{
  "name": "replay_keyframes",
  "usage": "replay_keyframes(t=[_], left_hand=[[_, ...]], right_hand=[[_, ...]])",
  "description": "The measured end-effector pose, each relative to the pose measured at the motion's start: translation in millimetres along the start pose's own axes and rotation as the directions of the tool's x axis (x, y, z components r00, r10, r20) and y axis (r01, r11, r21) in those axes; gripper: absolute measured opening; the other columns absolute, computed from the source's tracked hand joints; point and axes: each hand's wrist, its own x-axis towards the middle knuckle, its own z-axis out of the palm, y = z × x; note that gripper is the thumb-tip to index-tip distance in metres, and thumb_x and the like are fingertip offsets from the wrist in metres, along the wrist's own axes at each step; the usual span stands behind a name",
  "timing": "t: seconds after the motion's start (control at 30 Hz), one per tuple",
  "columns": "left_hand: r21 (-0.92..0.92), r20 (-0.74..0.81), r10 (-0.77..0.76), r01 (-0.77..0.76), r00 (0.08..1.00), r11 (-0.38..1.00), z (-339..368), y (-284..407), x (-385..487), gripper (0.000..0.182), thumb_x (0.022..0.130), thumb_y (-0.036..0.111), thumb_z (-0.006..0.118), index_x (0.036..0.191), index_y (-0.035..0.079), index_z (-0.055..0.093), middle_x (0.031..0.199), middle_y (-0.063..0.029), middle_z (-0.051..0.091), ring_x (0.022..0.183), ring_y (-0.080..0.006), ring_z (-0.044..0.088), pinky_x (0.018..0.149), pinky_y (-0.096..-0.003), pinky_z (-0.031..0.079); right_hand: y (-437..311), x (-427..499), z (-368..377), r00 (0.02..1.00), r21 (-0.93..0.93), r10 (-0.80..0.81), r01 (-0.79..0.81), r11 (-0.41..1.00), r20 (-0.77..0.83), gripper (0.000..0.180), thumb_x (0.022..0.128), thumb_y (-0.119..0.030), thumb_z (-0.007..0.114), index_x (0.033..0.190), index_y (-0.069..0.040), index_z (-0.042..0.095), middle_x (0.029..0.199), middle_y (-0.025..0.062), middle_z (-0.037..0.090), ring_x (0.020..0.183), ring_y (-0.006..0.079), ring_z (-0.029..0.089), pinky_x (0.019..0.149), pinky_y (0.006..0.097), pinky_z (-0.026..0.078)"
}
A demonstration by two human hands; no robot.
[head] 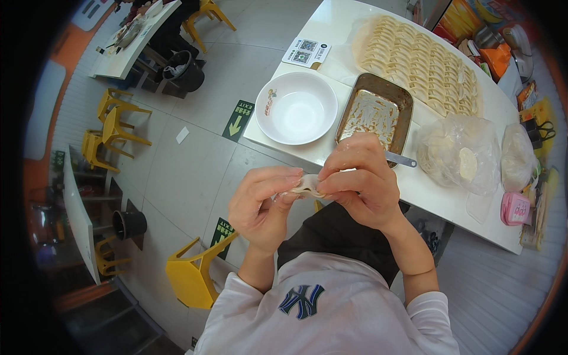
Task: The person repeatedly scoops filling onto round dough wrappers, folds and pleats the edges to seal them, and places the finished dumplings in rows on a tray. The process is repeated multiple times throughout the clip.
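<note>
Both hands meet in front of my chest around one dumpling (309,185), its dough edge partly parted in the middle. My left hand (265,206) pinches its left end, and my right hand (364,182) pinches the right end. Beyond the right hand is a rectangular metal tray (408,104) with reddish-brown residue; a flat metal utensil handle (401,159) sticks out over its rim. Rows of folded dumplings (417,66) lie at the table's far side. Left of the tray is a white bowl (296,108) with nothing seen inside. A clear plastic bag (457,153) covers pale dough pieces.
Along the white table's (448,208) right edge are a pink case (515,208), black-handled scissors (539,131) and assorted packets. A card with printed codes (306,52) lies behind the bowl. A yellow stool (191,279) stands at lower left; a person (175,26) sits at another table.
</note>
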Motion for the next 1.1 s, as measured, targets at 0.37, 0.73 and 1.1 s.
replay_keyframes(t=[0.37, 0.73, 1.1], left_hand=[[0.038, -0.048, 0.011, -0.009, 0.999, 0.999, 8.1, -2.2, -3.2, 0.013, 0.082, 0.0, 0.068, 0.095, -0.002, 0.066, 0.097, -0.0158, 0.066, 0.081, -0.0188, 0.065, 0.066, -0.0247, 0.053], [-0.072, -0.017, -0.099, 0.098, 0.995, 0.993, 7.4, 2.4, -1.9, 0.014, 0.083, -0.004, 0.066, 0.097, -0.006, 0.065, 0.102, -0.0173, 0.062, 0.085, -0.0185, 0.065, 0.069, -0.026, 0.058], [-0.052, 0.012, -0.032, 0.032, 0.999, 0.998, 4.3, 2.2, -0.1, 0.014, 0.081, -0.001, 0.07, 0.094, -0.002, 0.067, 0.096, -0.015, 0.065, 0.083, -0.0197, 0.065, 0.068, -0.0264, 0.055]], right_hand=[[-10.2, -2.9, 6.2, 0.989, -0.397, -0.102, 0.051, 0.916, -0.109, 0.028, 0.067, -0.018, 0.072, 0.095, -0.013, 0.067, 0.095, -0.0023, 0.063, 0.086, 0.0174, 0.053, 0.072, 0.0323, 0.038], [-2.9, -4.6, 4.1, 0.976, -0.357, -0.216, 0.199, 0.913, -0.007, 0.024, 0.068, -0.018, 0.069, 0.092, -0.014, 0.067, 0.099, -0.0023, 0.062, 0.088, 0.0172, 0.052, 0.069, 0.0319, 0.038], [-2.7, -1.6, 0.3, 0.995, -0.219, -0.014, -0.007, 0.976, -0.095, 0.026, 0.066, -0.011, 0.076, 0.089, -0.01, 0.064, 0.085, 0.0014, 0.061, 0.075, 0.021, 0.055, 0.066, 0.0333, 0.037]])
